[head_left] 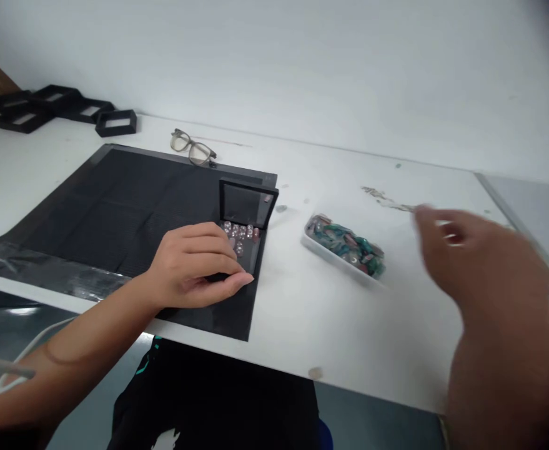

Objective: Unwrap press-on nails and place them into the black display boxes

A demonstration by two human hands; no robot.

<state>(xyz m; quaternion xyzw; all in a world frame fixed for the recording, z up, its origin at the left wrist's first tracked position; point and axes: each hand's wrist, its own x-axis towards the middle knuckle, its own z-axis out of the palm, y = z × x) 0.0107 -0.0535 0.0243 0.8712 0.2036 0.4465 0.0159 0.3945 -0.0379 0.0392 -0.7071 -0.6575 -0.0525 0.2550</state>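
Note:
A small black hinged case (249, 204) stands with its lid up on the right part of the black mat. In its base lie several shiny false nails (241, 232), pinkish and studded with bright spots. My left hand (199, 265) is closed over the near left part of the case, thumb and fingers at its edge, hiding that part. Off to the right, my right hand (475, 250) is blurred, thumb and forefinger pinched. A thin pale streak extends from the fingertips toward a scatter of tiny bits (372, 192); what they hold is unclear.
Between my hands sits a clear plastic tub (337, 255) full of green, teal and pinkish pieces. Eyeglasses (193, 147) lie behind the black mat (124, 212). Several black open frames (116, 123) are grouped at the back left. A wall borders the white table (283, 325).

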